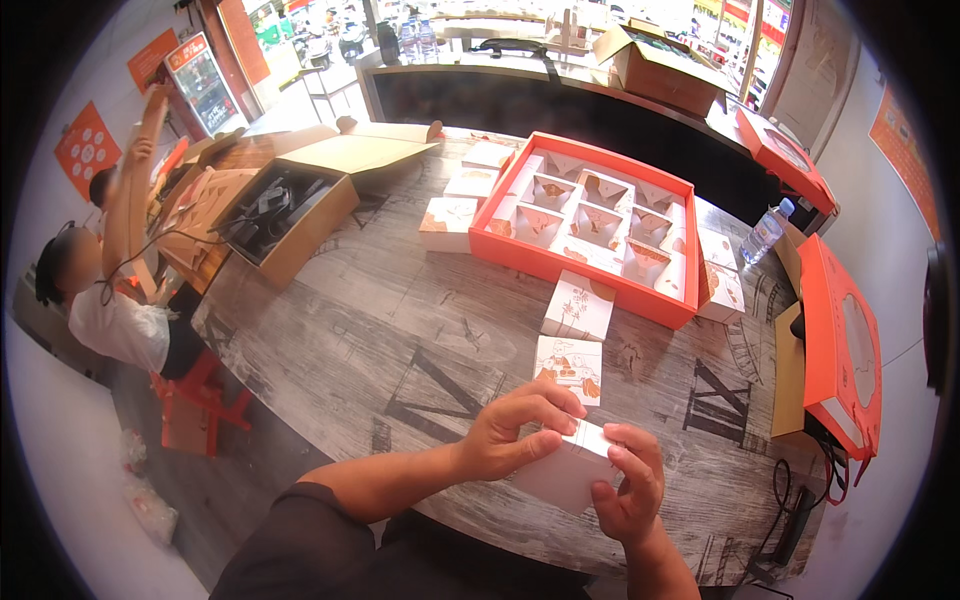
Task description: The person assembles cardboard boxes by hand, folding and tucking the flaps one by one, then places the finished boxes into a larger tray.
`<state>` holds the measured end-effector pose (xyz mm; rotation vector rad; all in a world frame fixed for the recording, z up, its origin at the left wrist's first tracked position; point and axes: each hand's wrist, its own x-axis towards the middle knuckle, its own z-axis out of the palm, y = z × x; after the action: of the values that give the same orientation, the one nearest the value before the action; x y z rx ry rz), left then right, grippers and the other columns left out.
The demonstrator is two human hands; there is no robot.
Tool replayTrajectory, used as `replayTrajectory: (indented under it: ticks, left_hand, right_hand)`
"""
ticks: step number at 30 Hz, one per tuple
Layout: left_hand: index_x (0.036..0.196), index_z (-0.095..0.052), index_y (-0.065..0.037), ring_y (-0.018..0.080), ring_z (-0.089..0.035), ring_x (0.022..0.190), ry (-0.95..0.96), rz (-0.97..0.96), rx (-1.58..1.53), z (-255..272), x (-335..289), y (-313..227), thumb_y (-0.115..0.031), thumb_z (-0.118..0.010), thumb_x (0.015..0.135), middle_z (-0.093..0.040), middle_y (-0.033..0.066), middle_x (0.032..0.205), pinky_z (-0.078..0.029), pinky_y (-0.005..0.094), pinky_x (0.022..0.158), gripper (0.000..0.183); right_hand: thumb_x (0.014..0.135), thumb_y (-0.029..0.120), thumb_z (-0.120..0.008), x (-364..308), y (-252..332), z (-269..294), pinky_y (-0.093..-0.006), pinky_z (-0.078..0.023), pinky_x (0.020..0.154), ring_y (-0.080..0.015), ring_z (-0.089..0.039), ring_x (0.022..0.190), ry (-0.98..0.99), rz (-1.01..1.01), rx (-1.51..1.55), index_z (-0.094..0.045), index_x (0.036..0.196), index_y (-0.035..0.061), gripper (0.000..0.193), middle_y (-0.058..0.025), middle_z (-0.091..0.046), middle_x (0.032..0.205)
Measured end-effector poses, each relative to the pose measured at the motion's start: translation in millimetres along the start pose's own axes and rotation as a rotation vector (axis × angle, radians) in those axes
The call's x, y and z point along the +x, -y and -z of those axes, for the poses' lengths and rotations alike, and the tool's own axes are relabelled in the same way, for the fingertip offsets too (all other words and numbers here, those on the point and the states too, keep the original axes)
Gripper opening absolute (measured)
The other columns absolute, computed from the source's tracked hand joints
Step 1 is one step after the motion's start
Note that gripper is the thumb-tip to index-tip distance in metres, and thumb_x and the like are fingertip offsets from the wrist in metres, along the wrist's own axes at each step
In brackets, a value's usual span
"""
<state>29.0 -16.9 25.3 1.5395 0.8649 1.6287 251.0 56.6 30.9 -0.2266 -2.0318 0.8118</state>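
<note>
Between my two hands, near the table's front edge, is a small white cardboard box (575,478). My left hand (515,428) grips its upper left edge with thumb and fingers. On its right side, my right hand (632,478) holds it with bent fingers and thumb. Just beyond my fingers lies a white box with a brown line drawing (568,368), and behind that another printed box (579,306). The farther one meets the front of a large red box (590,275), whose inside has several folded white and brown compartments.
More small white boxes stand along the red box's left (448,222) and right sides (722,290). A water bottle (767,235), an upright red lid (840,350) and cables are at right. An opened brown carton (300,225) sits far left, near a seated person (120,325).
</note>
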Motion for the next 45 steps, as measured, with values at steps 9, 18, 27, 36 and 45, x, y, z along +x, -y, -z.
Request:
replayTrajectory:
  ticks: [9,18,27,36,45]
  left_hand:
    - [0.117,-0.065,-0.002,0.0305,-0.061,0.117,0.052,-0.087,0.122,1,0,0,-0.032,-0.069,0.099,-0.064,0.0170,0.124,-0.047,0.0421,0.101,0.035]
    - [0.150,-0.045,-0.001,0.0434,-0.037,0.147,0.165,-0.222,0.226,-1,2,3,-0.073,-0.074,0.079,-0.036,0.0287,0.158,-0.036,0.0519,0.116,0.105]
    - [0.147,-0.046,-0.002,0.0430,-0.045,0.139,0.188,-0.208,0.413,3,12,3,-0.037,-0.093,0.068,-0.043,0.0284,0.151,-0.039,0.0519,0.113,0.099]
    - [0.146,-0.043,0.002,0.0316,-0.045,0.138,-0.060,0.100,0.114,2,4,10,-0.083,-0.062,0.081,-0.044,0.0219,0.147,-0.037,0.0448,0.114,0.109]
    - [0.150,-0.039,0.004,0.0233,-0.061,0.115,-0.043,0.171,-0.038,-5,0,1,-0.081,-0.052,0.089,-0.050,0.0174,0.141,-0.049,0.0341,0.091,0.105]
  right_hand:
    - [0.094,0.013,-0.068,-4,-1,2,-0.0392,-0.051,0.092,-0.0288,-0.062,0.108,-0.026,-0.098,0.121,-0.060,0.118,0.0018,0.028,-0.0244,-0.060,0.126]
    - [0.105,0.015,-0.051,0,6,4,-0.0351,-0.050,0.097,-0.0203,-0.060,0.110,-0.331,-0.597,0.688,-0.054,0.128,-0.0006,0.029,-0.0182,-0.063,0.125]
    - [0.108,0.013,-0.047,-3,-9,6,-0.0247,-0.048,0.091,-0.0098,-0.058,0.105,-0.262,-0.723,0.714,-0.054,0.139,-0.0006,0.035,-0.0070,-0.066,0.117]
    - [0.082,-0.010,-0.059,3,-9,7,-0.0257,-0.054,0.081,-0.0208,-0.062,0.110,-0.067,-0.270,0.152,-0.047,0.148,-0.0032,0.067,-0.0224,-0.048,0.148]
    - [0.089,-0.002,-0.068,-3,-17,7,-0.0298,-0.055,0.084,-0.0168,-0.063,0.103,-0.211,-0.327,0.266,-0.046,0.140,-0.0043,0.056,-0.0123,-0.058,0.124]
